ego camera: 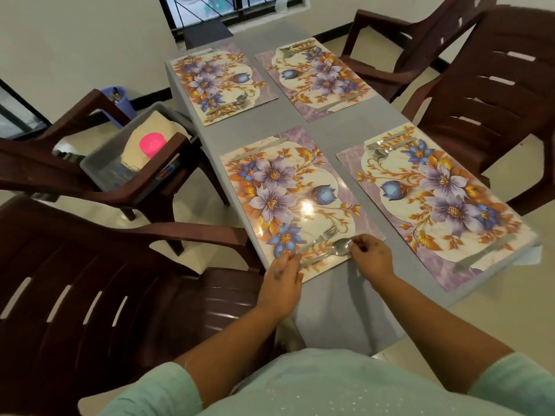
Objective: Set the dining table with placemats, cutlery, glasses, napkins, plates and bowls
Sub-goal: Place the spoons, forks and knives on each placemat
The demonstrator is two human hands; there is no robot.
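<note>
A spoon [327, 252] is laid on the near-left placemat [288, 202] at about six o'clock on the grey worktop [336, 301], just beside a fork [319, 239]. Its bowl is pinched by the right hand [371, 257] and its handle end by the left hand [283, 273], both with curled fingers. Cutlery is seen on the other three placemats; a knife [259, 149] lies at this mat's far edge.

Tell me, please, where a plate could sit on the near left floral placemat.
The near left floral placemat is bare across its middle, between the knife at its far edge and the steel fork. The near edge is crowded: fork, steel spoon, left hand, right hand.
</note>
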